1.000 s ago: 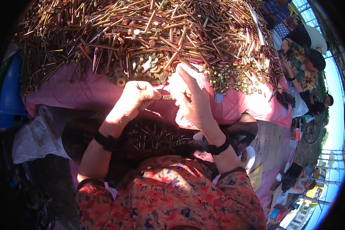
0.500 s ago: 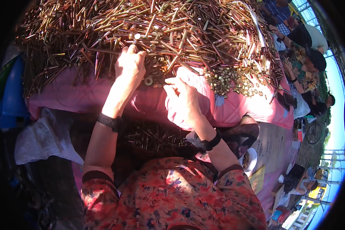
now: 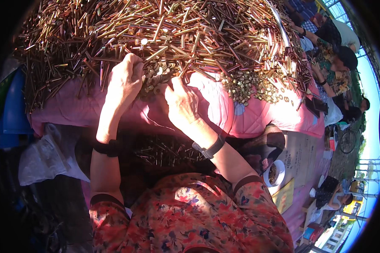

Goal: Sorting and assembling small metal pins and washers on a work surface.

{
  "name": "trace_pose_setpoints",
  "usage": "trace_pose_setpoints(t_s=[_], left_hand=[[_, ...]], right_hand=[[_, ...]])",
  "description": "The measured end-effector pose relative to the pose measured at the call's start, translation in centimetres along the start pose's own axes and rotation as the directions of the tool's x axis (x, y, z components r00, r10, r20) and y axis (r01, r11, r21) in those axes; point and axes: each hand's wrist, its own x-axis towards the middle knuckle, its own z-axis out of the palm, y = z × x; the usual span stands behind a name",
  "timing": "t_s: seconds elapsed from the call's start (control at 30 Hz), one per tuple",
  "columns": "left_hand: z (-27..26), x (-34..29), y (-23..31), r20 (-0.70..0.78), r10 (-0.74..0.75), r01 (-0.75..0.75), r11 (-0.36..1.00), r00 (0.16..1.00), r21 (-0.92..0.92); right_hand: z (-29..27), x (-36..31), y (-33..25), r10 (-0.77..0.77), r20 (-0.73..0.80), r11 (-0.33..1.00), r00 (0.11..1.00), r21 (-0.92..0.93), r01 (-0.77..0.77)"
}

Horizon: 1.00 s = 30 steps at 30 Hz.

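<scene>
My left hand (image 3: 126,82) is closed, its thumb and fingers bunched at the left side of a small heap of washers (image 3: 159,71). What those fingers hold, if anything, is hidden. My right hand (image 3: 182,101) is also closed, with its knuckles up and its fingertips at the near right side of the washers; its grip is hidden too. Both hands are over the near edge of a pink quilted cloth (image 3: 249,118). Right beyond them rises a large pile of long, yellowish metal bolts and tubes (image 3: 156,29).
Small brass-coloured nuts (image 3: 242,86) lie in a heap right of my hands, beside loose washers (image 3: 286,99). A white bowl (image 3: 274,173) stands on cardboard (image 3: 297,156) at lower right. A plastic bag (image 3: 46,158) hangs at left. Other people (image 3: 342,59) sit along the right.
My left hand has moved left and slightly nearer, away from a bolt head. My right hand has moved left to the washers, and its fingers have curled in.
</scene>
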Motion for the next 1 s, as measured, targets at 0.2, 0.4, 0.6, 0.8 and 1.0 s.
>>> trace_pose_setpoints(t_s=[0.2,0.4,0.6,0.8,1.0], left_hand=[[-0.2,-2.1,0.2,0.453,-0.224,0.501,0.259,0.863,-0.826],[0.6,-4.2,-0.7,0.521,-0.284,0.560,0.074,0.805,-0.825],[1.2,-5.2,0.9,0.488,-0.411,0.622,0.313,0.770,-0.718],[1.7,-5.8,0.8,0.511,-0.344,0.614,0.368,0.788,-0.698],[1.5,-5.7,1.2,0.613,-0.385,0.701,0.144,0.690,-0.698]], right_hand=[[1.3,1.0,0.8,-0.077,-0.175,0.994,0.982,0.067,0.090],[1.3,1.7,0.8,-0.039,-0.218,0.999,0.975,-0.031,0.033],[-0.1,1.5,0.8,0.307,-0.265,0.910,0.914,0.362,-0.200],[-0.6,1.1,0.5,0.299,-0.275,0.885,0.914,0.439,-0.157],[-0.4,0.8,0.5,0.235,-0.335,0.906,0.913,0.416,-0.081]])
